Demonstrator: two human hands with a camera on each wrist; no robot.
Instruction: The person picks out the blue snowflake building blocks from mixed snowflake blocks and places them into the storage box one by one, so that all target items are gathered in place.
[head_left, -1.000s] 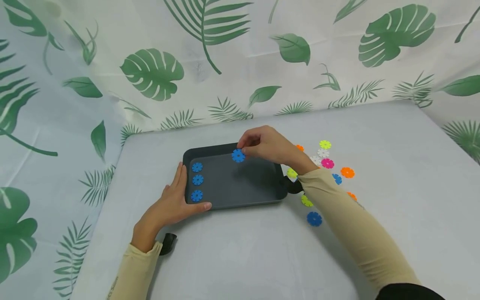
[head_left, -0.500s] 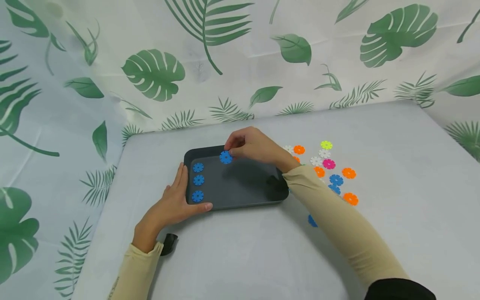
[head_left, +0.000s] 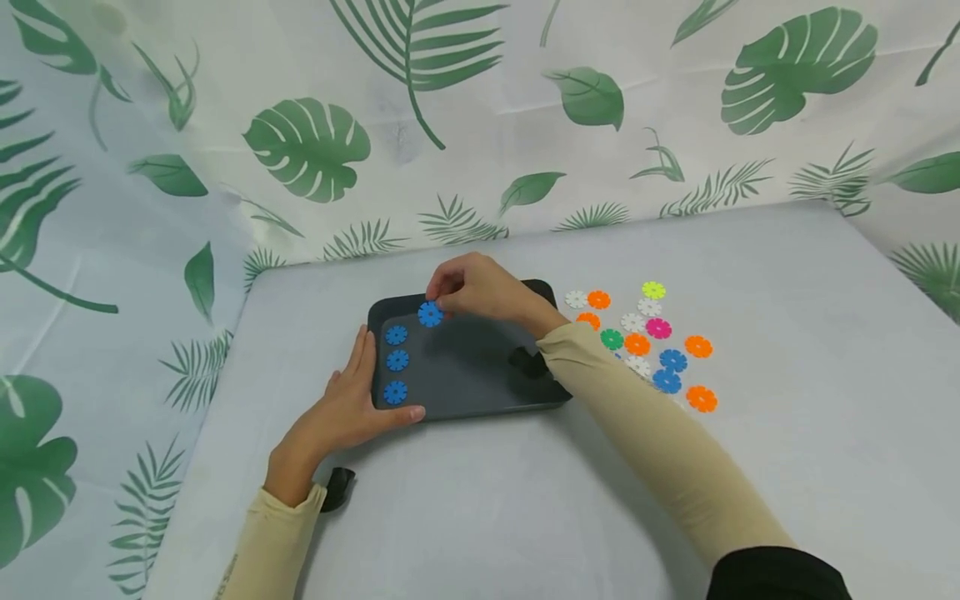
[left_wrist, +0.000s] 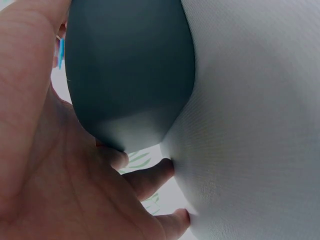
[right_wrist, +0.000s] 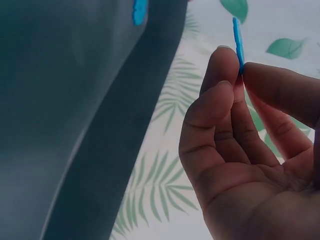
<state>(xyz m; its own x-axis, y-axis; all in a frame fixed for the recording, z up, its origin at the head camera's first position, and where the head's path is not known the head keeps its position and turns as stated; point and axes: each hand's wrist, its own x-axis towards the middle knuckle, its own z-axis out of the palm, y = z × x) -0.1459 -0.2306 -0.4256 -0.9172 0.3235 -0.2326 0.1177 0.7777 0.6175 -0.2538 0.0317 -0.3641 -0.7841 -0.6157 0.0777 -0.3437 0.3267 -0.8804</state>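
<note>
In the head view my right hand [head_left: 480,287] pinches a blue flower-shaped disc [head_left: 430,314] above the far left part of a dark grey baking tray [head_left: 480,412]. The right wrist view shows the blue disc [right_wrist: 238,45] edge-on between thumb and fingertips. Along the tray's left side lie three blue discs in a column, the middle one [head_left: 397,360] among them. My left hand [head_left: 341,412] rests against the tray's near left corner, fingers along the left side and thumb at the near edge. In the left wrist view the hand [left_wrist: 80,175] touches the tray's outer wall [left_wrist: 130,75].
Right of the tray, several loose discs are scattered on the white table [head_left: 480,517], including an orange disc [head_left: 702,398], a pink disc [head_left: 658,328] and a green disc [head_left: 612,339]. The right forearm hides some of that area. A leaf-patterned cloth [head_left: 465,100] hangs behind.
My right hand has moved left over the tray, carrying the blue disc towards the column of discs. More of the scattered discs have come into sight. The left hand stays at the tray's corner.
</note>
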